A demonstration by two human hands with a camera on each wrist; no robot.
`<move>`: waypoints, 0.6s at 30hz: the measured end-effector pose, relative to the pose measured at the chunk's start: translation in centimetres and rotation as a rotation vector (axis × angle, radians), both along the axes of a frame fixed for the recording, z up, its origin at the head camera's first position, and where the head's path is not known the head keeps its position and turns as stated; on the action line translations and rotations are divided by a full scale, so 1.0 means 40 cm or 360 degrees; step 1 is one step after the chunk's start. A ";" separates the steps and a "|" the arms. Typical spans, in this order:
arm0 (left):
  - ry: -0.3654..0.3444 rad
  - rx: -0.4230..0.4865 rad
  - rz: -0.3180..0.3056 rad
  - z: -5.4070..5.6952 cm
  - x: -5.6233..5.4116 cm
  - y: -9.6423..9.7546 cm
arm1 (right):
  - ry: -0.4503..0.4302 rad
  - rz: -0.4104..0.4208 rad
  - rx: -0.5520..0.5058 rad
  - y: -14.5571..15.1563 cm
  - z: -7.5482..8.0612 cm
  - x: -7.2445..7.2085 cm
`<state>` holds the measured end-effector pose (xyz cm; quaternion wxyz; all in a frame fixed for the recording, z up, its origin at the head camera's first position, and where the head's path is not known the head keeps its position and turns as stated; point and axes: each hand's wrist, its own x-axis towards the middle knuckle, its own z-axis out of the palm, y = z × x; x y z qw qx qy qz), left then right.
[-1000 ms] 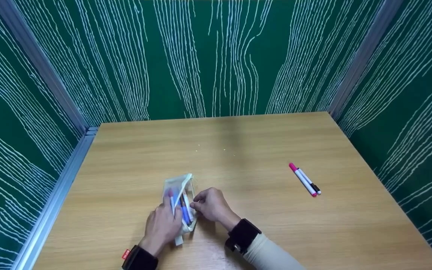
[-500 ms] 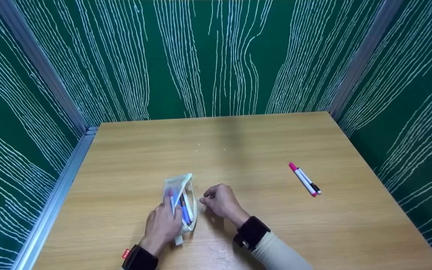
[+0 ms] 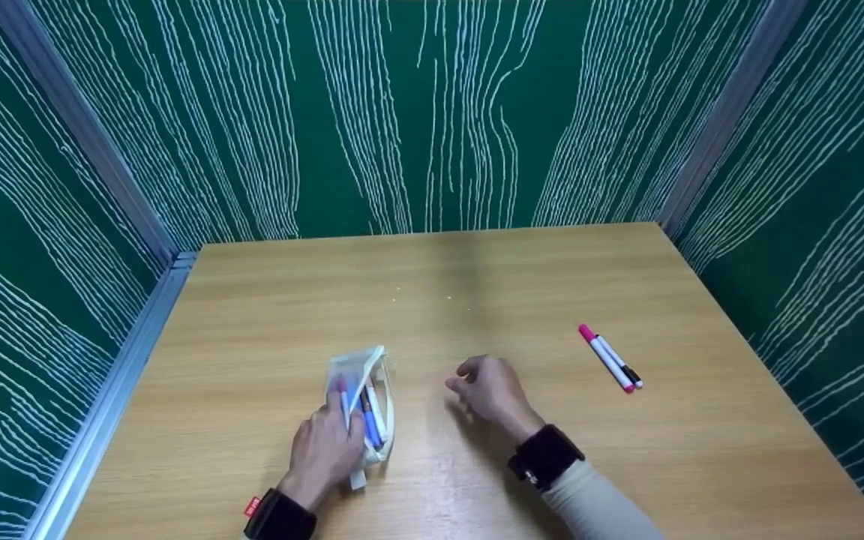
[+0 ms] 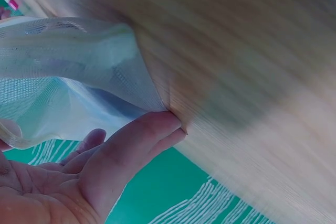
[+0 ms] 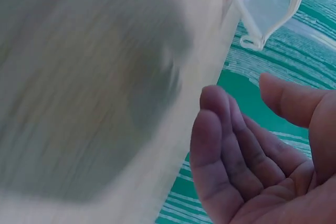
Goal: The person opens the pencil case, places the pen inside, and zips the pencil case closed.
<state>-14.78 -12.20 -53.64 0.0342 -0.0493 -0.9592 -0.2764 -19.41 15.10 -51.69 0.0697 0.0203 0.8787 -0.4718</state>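
Note:
A pale translucent zip pencil pouch (image 3: 343,366) lies on the table with its mouth open to the right. Inside it show several markers (image 3: 370,426), some with blue parts. My left hand (image 3: 325,451) holds the pouch by its near left side; in the left wrist view the fingers touch its mesh wall (image 4: 105,61). To the right of the pouch, apart from it, my right hand (image 3: 498,391) hovers over the table with fingers loosely bent. In the right wrist view, nothing sits between its thumb and fingertips.
Farther right on the wooden table (image 3: 289,300) a pink-capped marker (image 3: 607,360) and a black-capped marker (image 3: 619,363) lie side by side. Green walls (image 3: 477,112) with white streaks stand behind the table and at both sides.
My right hand has drawn away from the mouth of the pouch and moved right. My left hand and the pouch have stayed in place.

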 end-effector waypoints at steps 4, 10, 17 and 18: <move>-0.0015 -0.0001 0.0007 -0.002 0.001 -0.001 | 0.0069 -0.0045 0.0092 0.039 0.002 -0.001; -0.0011 -0.0003 0.0015 -0.003 0.001 -0.001 | 0.0132 -0.0110 0.0184 0.093 0.004 -0.007; 0.0041 -0.0023 0.0022 -0.005 0.003 0.000 | 0.0275 -0.0183 0.0456 0.164 0.004 -0.021; 0.0047 -0.0024 0.0023 -0.004 0.003 0.001 | 0.0288 -0.0195 0.0490 0.174 0.006 -0.023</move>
